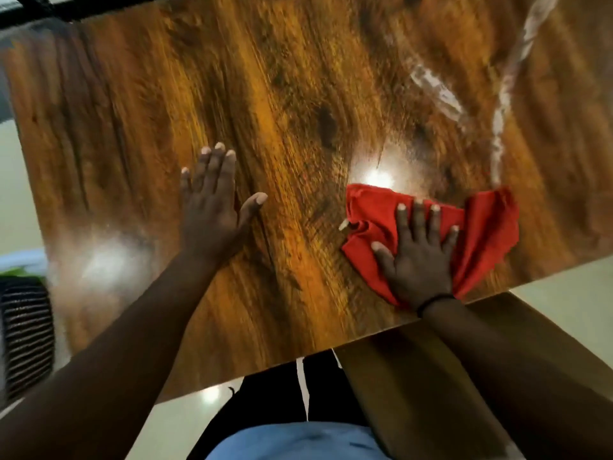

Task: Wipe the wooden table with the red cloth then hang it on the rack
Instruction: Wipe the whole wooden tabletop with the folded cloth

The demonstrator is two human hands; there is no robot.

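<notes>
A glossy wooden table (282,94) fills most of the view, its near edge running from lower left up to the right. The red cloth (487,227) lies crumpled on the table near that edge, at the right. My right hand (418,257) presses flat on the cloth with fingers spread. My left hand (212,207) rests flat and empty on the bare wood to the left, fingers apart. White wet streaks (438,91) run across the table's far right part. No rack is visible.
A dark striped object (26,330) stands off the table's left edge. Pale floor (570,300) shows beyond the table's near right edge. A dark frame (33,11) crosses the top left corner. My legs and blue clothing are below the table edge.
</notes>
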